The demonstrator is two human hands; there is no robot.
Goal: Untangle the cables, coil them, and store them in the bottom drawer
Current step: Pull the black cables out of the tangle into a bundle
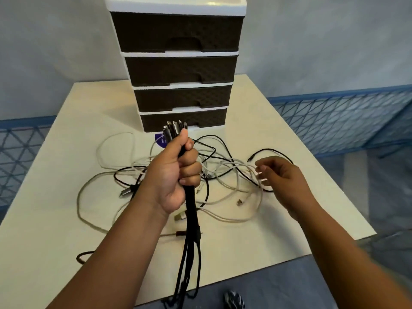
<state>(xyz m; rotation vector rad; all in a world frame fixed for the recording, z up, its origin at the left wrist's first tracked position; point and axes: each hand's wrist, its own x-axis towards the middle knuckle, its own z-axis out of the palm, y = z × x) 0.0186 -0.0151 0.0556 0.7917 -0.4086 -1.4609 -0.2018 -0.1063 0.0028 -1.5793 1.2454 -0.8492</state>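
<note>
— Several black cables [191, 221] are bunched in the left hand [178, 172], fist wrapped tight round them just below the plugs [175, 128], which stick up in front of the bottom drawer [207, 118].

— And the right hand [282, 177]?

— Holding nothing, fingers loosely curled, hovering over the tangle of white and black cables [227, 175] on the table [66, 219].

— How will they handle?

— Light and floppy, I'd judge; the strands droop past the table edge. Loops probably snag if yanked. Better to take a loose one near its connector [239, 201] and draw it out slowly.

— The drawer?

— Closed, at the foot of the drawer unit [178, 70].
</note>
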